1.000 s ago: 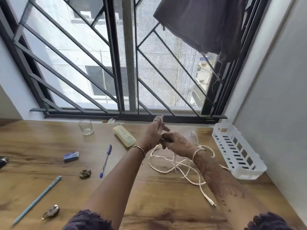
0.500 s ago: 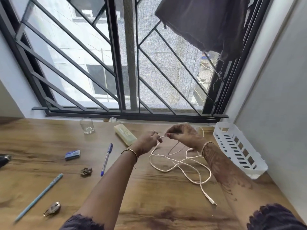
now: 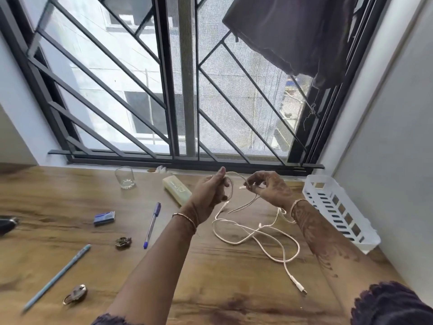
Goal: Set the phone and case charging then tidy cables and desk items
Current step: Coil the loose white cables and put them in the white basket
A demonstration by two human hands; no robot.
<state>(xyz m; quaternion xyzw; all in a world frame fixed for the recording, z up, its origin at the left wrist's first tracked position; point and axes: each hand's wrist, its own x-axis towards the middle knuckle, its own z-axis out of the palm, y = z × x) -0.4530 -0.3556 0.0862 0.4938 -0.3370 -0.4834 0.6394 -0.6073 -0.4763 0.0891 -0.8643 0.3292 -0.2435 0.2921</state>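
Spanning left hand [image 3: 208, 191] and right hand [image 3: 269, 186], the white cable [image 3: 294, 280] is gripped by both.

1. Far-left desk [image 3: 58, 191], left of the glass [image 3: 125, 177]: bare wood, open run.
2. Right of centre: white cable [image 3: 257, 233] loops sprawl, plug end trailing toward the near edge.
3. Far right: white basket [image 3: 371, 242] beside the wall closes that side.
4. Left half: pen [image 3: 152, 225], pencil [image 3: 57, 276], blue box [image 3: 104, 218] well apart, gaps between.
5. Back edge: pale case [image 3: 177, 190] near the window frame.
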